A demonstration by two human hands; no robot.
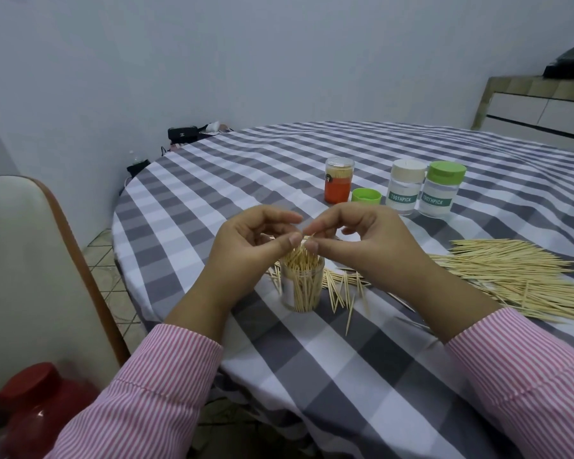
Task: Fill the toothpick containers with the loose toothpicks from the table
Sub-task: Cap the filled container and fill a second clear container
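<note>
A person in pink-and-white striped sleeves works at a round desk draped in grey-and-white checked cloth. At its near edge stands the landmark, an open clear plastic toothpick jar, packed with upright wooden toothpicks. Directly above its mouth, the left hand and right hand meet, curled fingertips pinching a few thin toothpicks between them. Loose pointed toothpicks lie scattered just right of the jar, and a broad pale heap of toothpicks spreads farther right. Beyond the jar sit a green round lid, a clear cylinder with an orange label, a cream-capped jar and a green-capped jar, both marked TOOTHPICK.
</note>
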